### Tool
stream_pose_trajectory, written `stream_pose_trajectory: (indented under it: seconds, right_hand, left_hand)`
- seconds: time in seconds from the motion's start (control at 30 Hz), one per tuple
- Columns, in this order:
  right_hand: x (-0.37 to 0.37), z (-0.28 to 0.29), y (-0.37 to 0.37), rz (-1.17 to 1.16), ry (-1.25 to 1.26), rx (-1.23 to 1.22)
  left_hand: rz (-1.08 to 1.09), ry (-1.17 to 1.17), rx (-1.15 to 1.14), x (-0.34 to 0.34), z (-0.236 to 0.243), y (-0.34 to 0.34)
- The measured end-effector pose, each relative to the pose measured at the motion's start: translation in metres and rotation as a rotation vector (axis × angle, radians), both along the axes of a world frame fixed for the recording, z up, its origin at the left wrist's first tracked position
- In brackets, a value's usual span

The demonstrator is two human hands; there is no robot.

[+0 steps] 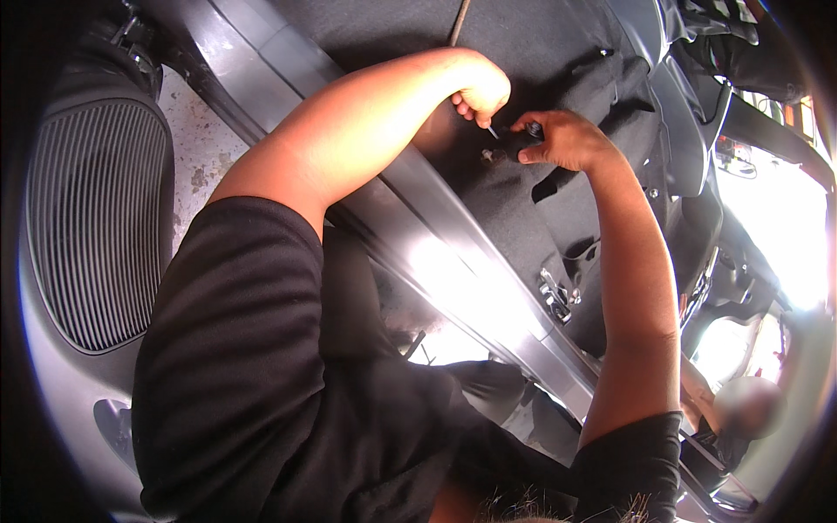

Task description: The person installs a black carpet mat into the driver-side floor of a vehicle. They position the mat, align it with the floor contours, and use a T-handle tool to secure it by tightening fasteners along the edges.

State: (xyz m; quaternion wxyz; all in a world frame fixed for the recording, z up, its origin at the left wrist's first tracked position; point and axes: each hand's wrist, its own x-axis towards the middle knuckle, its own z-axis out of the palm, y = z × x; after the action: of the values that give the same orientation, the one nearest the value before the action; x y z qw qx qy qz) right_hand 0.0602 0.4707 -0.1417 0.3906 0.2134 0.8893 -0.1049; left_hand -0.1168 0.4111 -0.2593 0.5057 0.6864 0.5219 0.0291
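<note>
Working inside a stripped car cabin, both arms reaching forward over dark floor carpet (523,52). Left hand (481,90) curled into a loose fist, fingers (466,108) pressed together around a thin metal tool (493,132); only the short silvery tip shows below the fist, so tool type unclear. Tip angled down toward a small round metal fastener (490,156) sitting in the carpet, just beside it; contact not resolvable. Right hand (565,139) just right of the fastener, fingers pinching a small dark part (528,132) against the carpet, thumb low, near the fastener. Both hands close together, nearly touching at the tool tip.

Carpet has a cut-out slot (551,186) just below the right hand. Silver-grey door sill (453,253) running diagonally under both forearms, glare on its middle stretch. Bare metal bracket (555,295) with bolts bedded in the carpet beside the right forearm, well apart from the hands. Grey door panel with ribbed speaker grille (91,222) at far left, stained concrete floor (202,157) visible between it and the sill. Black short sleeves on both arms. Another person (745,410) low at far right, outside the car, blurred.
</note>
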Motion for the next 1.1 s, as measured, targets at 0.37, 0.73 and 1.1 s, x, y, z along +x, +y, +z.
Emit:
stream_pose_trajectory:
  seconds: [0.37, 0.73, 1.1]
  right_hand:
    - [0.007, -0.004, 0.001, -0.037, 0.035, -0.009]
    - [0.012, -0.007, 0.004, -0.101, 0.008, 0.039]
    - [0.009, -0.005, 0.000, -0.113, 0.035, 0.062]
  left_hand:
    - [-0.065, -0.015, 0.036, 0.008, -0.015, 0.008]
    - [-0.128, 0.057, -0.222, 0.008, -0.003, 0.040]
    - [-0.391, 0.288, 0.357, 0.019, -0.019, 0.028]
